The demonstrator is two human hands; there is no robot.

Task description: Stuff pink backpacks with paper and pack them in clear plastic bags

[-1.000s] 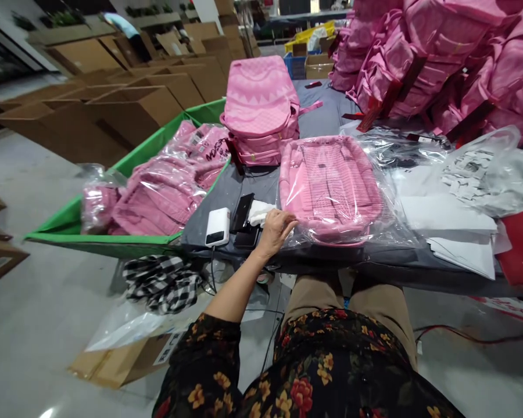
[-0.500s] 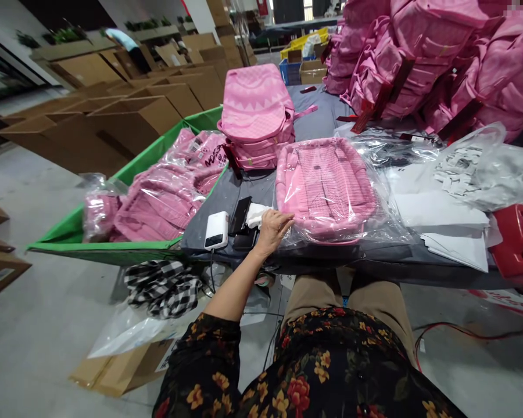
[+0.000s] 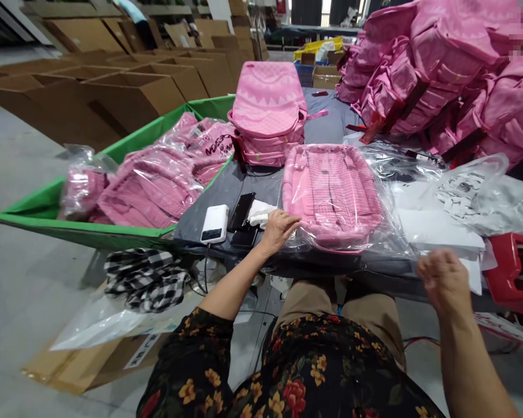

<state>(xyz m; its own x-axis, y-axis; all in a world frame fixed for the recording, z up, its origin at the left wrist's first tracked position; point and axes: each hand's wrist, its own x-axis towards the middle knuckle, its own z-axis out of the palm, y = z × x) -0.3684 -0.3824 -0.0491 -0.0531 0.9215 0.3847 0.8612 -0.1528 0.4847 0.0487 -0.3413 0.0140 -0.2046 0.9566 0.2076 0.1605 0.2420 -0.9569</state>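
Note:
A pink backpack point(image 3: 331, 194) lies flat inside a clear plastic bag point(image 3: 387, 238) at the table's front edge. With fingers pinched together, my left hand point(image 3: 280, 229) holds the near left edge of that bag. My right hand point(image 3: 445, 278) is off the bag's near right corner, blurred, its fingers curled closed; whether it has anything in it is hidden. Just behind the bagged one, another pink backpack point(image 3: 268, 110) stands upright without a bag. Beside my left hand are a white cloth point(image 3: 260, 212), a dark phone point(image 3: 243, 210) and a white power bank point(image 3: 215, 223).
At left, a green-rimmed bin point(image 3: 126, 139) holds several bagged pink backpacks. Cardboard boxes point(image 3: 126, 87) stand behind it. Unbagged backpacks point(image 3: 448, 52) pile up at the back right. White sheets point(image 3: 436, 226) and a red tape dispenser point(image 3: 509, 267) lie at right.
My right hand has come into view at the lower right, by the table edge. My left hand keeps its pinch on the bag. The whole view has shifted slightly.

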